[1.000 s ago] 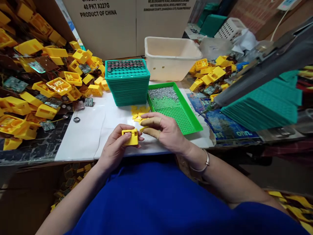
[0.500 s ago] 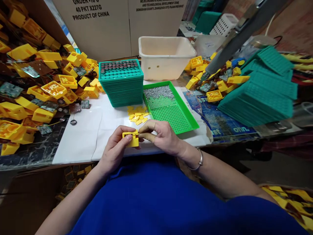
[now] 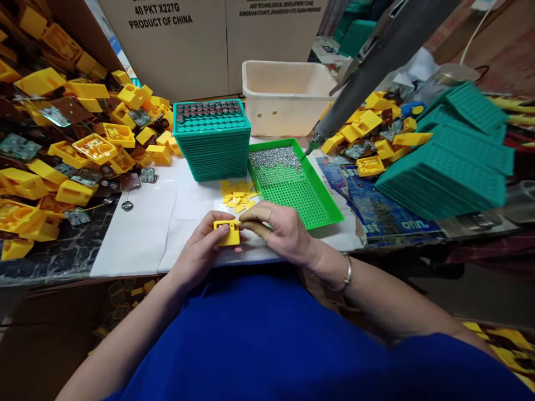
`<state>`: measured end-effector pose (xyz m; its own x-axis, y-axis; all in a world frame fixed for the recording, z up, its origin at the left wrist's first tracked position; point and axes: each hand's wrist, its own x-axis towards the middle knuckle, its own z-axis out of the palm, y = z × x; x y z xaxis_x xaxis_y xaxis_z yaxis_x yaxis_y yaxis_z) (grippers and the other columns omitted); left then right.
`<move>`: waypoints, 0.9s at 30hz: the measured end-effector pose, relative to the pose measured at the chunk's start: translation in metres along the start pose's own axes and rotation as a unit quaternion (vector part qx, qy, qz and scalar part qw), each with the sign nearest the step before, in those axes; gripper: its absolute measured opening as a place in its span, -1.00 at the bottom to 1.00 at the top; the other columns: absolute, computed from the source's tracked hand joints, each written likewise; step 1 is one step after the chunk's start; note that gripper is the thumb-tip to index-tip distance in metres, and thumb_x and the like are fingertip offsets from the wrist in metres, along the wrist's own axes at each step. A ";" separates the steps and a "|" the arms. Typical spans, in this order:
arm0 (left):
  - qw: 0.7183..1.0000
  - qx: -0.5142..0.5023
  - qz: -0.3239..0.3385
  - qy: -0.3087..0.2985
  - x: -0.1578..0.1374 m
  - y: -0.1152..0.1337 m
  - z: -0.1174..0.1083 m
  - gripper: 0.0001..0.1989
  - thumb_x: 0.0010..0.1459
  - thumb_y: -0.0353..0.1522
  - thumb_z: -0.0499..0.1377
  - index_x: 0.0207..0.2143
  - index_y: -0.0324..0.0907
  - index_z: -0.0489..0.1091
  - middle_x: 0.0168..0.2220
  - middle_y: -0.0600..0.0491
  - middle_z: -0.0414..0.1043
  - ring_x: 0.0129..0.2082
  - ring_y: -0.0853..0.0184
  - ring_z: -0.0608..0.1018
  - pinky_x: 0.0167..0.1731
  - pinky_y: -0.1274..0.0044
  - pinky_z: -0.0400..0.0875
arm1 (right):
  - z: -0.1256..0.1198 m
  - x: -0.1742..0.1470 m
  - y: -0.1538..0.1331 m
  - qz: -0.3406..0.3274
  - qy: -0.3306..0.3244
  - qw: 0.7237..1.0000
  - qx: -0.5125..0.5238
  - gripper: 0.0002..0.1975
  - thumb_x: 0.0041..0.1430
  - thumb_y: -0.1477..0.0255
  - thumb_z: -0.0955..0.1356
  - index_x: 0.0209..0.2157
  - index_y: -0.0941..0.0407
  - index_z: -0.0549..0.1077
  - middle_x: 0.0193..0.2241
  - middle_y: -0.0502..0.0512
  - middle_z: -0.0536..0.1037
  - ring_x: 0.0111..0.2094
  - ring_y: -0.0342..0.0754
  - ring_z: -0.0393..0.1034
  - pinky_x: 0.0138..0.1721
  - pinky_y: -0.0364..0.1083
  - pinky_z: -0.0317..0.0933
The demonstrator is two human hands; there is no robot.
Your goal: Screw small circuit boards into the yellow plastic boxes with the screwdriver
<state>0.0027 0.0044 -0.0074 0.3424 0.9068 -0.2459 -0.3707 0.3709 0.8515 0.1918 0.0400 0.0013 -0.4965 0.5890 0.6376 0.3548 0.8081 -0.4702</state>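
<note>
My left hand (image 3: 201, 240) grips a small yellow plastic housing (image 3: 229, 237) between thumb and fingers, low over the front of the white sheet. My right hand (image 3: 288, 234) has tan covers on thumb and forefinger. Those two fingertips are pinched together at the housing's right upper corner; whatever they hold is too small to make out. Just beyond the hands lies a loose pile of flat yellow pieces (image 3: 239, 197). To its right is a green perforated tray (image 3: 296, 199), with small silvery metal parts (image 3: 276, 158) heaped at its far end.
A grey powered screwdriver (image 3: 346, 92) hangs with its tip by the tray's right rim. Teal trays (image 3: 213, 153) stand stacked behind, the top one holding dark round parts. Yellow housings (image 3: 94, 150) crowd the left. A whitish bin (image 3: 288, 114) and more teal trays (image 3: 447, 167) stand beyond.
The hanging screwdriver has swung left and toward me, over the tray's right edge. The housing has tipped slightly in my left hand. My right fingers stay pinched at its corner.
</note>
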 end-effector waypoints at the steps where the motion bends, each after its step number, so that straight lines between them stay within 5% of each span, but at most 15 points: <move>1: 1.000 0.026 0.013 -0.001 -0.001 -0.002 0.000 -0.81 0.21 -0.34 0.18 -0.11 -0.12 0.33 -0.28 0.09 0.50 -0.31 0.37 0.53 -0.27 0.51 0.49 | 0.000 0.001 -0.002 0.063 -0.012 0.997 0.047 -0.89 0.27 0.50 0.32 -0.26 0.16 0.50 -0.34 0.08 0.61 -0.30 -0.16 0.50 -0.23 -0.18 0.37; 5: 0.980 0.180 0.082 -0.013 -0.005 -0.005 0.002 -0.78 0.27 -0.33 0.13 -0.03 -0.09 0.30 -0.11 0.07 0.42 -0.13 0.36 0.45 -0.07 0.52 0.35 | -0.001 0.006 -0.010 0.203 -0.072 0.966 0.140 -0.88 0.16 0.53 0.40 -0.23 0.13 0.47 -0.33 0.00 0.60 -0.32 -0.18 0.50 -0.23 -0.19 0.35; 9: 0.952 0.275 0.131 0.012 -0.008 -0.006 0.003 -0.81 0.26 -0.33 0.14 -0.07 -0.11 0.34 -0.16 0.05 0.38 -0.15 0.31 0.41 -0.08 0.50 0.30 | -0.002 0.010 -0.014 0.275 -0.103 0.944 0.150 -0.84 0.12 0.53 0.40 -0.23 0.13 0.40 -0.49 -0.09 0.49 -0.45 -0.21 0.42 -0.37 -0.20 0.27; 15: 0.975 0.205 0.091 -0.003 -0.009 -0.007 0.003 -0.76 0.26 -0.26 0.14 -0.05 -0.11 0.28 -0.12 0.04 0.39 -0.15 0.29 0.43 -0.12 0.49 0.31 | -0.004 0.012 -0.015 0.289 -0.122 0.925 0.216 -0.85 0.16 0.51 0.38 -0.22 0.11 0.36 -0.51 -0.11 0.46 -0.46 -0.21 0.40 -0.37 -0.20 0.25; 22: 0.936 0.326 0.133 0.005 -0.008 -0.007 0.004 -0.82 0.30 -0.35 0.07 -0.05 -0.11 0.26 -0.11 0.02 0.35 -0.10 0.28 0.40 -0.05 0.47 0.27 | -0.002 0.013 -0.020 0.288 -0.118 0.941 0.134 -0.80 0.14 0.53 0.38 -0.17 0.13 0.38 -0.49 -0.09 0.45 -0.43 -0.20 0.38 -0.34 -0.20 0.21; 27: 0.927 0.346 0.147 -0.013 -0.010 -0.004 0.005 -0.78 0.28 -0.39 0.07 -0.03 -0.13 0.29 -0.11 -0.01 0.36 -0.08 0.25 0.42 -0.02 0.44 0.29 | -0.007 0.018 -0.014 0.268 -0.224 0.935 0.060 -0.81 0.21 0.40 0.38 -0.15 0.16 0.46 -0.61 -0.11 0.38 -0.56 -0.21 0.23 -0.45 -0.19 0.03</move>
<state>0.0056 -0.0072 -0.0061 0.3389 0.9396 0.0471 0.1883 -0.1168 0.9751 0.1837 0.0395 0.0236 -0.5649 0.8250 -0.0156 0.5688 0.3757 -0.7316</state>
